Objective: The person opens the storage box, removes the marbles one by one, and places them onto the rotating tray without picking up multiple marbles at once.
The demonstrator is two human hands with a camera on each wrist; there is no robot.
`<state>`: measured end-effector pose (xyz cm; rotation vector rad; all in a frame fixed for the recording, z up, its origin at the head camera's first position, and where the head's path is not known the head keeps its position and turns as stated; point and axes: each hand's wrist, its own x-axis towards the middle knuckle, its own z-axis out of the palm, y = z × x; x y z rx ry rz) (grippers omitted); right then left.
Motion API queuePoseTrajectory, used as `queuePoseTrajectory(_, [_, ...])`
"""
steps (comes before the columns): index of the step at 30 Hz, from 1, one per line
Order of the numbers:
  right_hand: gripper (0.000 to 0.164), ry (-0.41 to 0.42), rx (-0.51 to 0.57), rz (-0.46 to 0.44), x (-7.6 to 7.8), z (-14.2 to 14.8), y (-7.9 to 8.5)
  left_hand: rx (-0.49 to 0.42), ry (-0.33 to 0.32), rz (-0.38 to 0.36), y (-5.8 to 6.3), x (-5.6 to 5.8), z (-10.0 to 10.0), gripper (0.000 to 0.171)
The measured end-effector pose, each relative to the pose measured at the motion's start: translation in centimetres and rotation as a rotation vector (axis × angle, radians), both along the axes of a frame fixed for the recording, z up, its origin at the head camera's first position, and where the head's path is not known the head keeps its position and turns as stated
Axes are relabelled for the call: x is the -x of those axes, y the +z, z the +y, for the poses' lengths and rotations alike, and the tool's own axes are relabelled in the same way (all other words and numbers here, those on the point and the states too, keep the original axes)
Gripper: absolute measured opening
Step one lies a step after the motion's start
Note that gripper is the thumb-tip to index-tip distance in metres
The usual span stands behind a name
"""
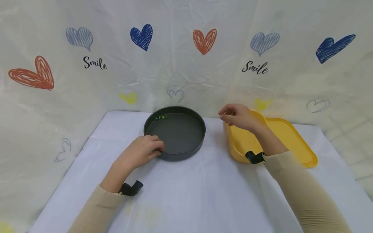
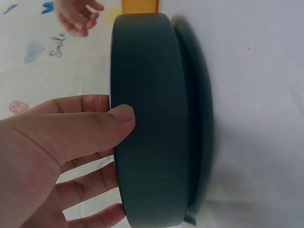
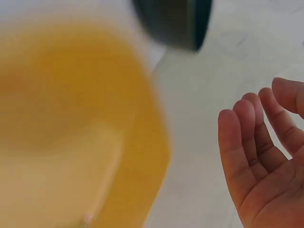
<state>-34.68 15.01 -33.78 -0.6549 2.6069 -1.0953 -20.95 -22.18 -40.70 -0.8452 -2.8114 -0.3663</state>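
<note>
My left hand [image 1: 142, 151] grips the near left rim of a round dark pan [image 1: 182, 132] on the table. In the left wrist view the thumb presses the pan's outer wall [image 2: 154, 142], and the other fingers reach over the rim. A few small green pieces [image 1: 161, 117] lie inside the pan by its far left wall. My right hand [image 1: 239, 117] hovers over the far left edge of a yellow container [image 1: 237, 156]. In the right wrist view its fingers [image 3: 244, 128] are loosely bent, thumb apart, with nothing seen between them.
A flat yellow lid [image 1: 291, 137] lies right of the container, partly behind the right forearm. The white-covered table [image 1: 189, 194] meets a backdrop [image 1: 175, 64] printed with hearts just behind the pan. Something small and greenish blurs at the bottom of the right wrist view.
</note>
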Motion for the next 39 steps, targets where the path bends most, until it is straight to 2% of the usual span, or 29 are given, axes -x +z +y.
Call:
queuePoseTrajectory(4, [0.028, -0.054, -0.112, 0.005, 0.2, 3.0, -0.1, -0.008, -0.016, 0.006, 0.0, 0.1, 0.0, 0.018])
queuePoseTrajectory(8, [0.029, -0.068, -0.203, -0.012, 0.4, 5.1, -0.6, -0.013, -0.023, 0.019, 0.0, 0.1, -0.1, 0.018])
queuePoseTrajectory(13, [0.031, -0.033, -0.316, -0.012, 0.4, 6.7, -1.4, -0.013, -0.018, 0.018, 0.1, 0.0, -0.1, 0.018])
queuePoseTrajectory(18, [0.032, 0.009, -0.409, 0.021, 0.4, 8.0, -2.9, -0.013, -0.018, 0.007, 0.3, 0.0, -0.1, 0.018])
queuePoseTrajectory(22, [0.029, 0.046, -0.492, 0.106, 0.2, 8.4, -4.3, -0.007, -0.014, -0.003, 0.1, 0.2, -0.1, 0.017])
queuePoseTrajectory(26, [0.028, 0.04, -0.552, 0.154, -0.1, 8.4, -5.3, -0.012, -0.011, -0.007, 0.0, 0.3, -0.1, 0.018])
queuePoseTrajectory(29, [0.027, 0.025, -0.572, 0.177, -0.3, 8.3, -5.7, -0.01, -0.005, -0.01, 0.0, 0.2, -0.2, 0.018])
queuePoseTrajectory(35, [0.025, 0.046, -0.619, 0.268, -0.4, 8.3, -6.5, -0.01, -0.01, -0.008, 0.0, 0.2, -0.1, 0.017])
queuePoseTrajectory(39, [0.024, 0.048, -0.631, 0.272, -0.5, 8.4, -6.9, -0.01, -0.013, -0.003, 0.1, 0.2, -0.1, 0.018])
